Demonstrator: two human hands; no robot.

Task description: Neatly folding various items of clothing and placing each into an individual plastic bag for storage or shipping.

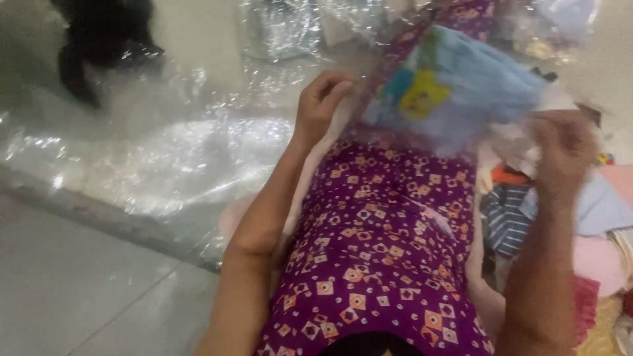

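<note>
Stage: mid-handling, I judge. One small light-blue garment (455,86) is up between both hands over the lap; nothing shows it put down or bagged yet.
Left hand (322,99): fingers curled, pinching the garment's left edge, where a shiny film seems to lie over the cloth.
Right hand (560,148): blurred with motion, closed on the garment's right side; exactly how the fingers sit, I cannot tell.
Hands: well apart, the garment stretched between them.
Garment: soft knit, pale blue, with a yellow and teal picture on the front; crumpled, not flat.
Done: hard to say; a pile of clothes (587,217) lies loose at the right — striped, pink, orange and blue pieces, unsorted by the look of it.
Left to do: that pile looks untouched, so plenty remains, as I read it.
Plastic sheet (165,158): clear, crinkly, glossy, spread wide over the floor on the left.
Floor (72,290): smooth grey tiles.
Dress (382,250): purple cotton print with small orange and white diamonds, covering the lap.
Black shape (99,39): top left, too blurred to name.
</note>
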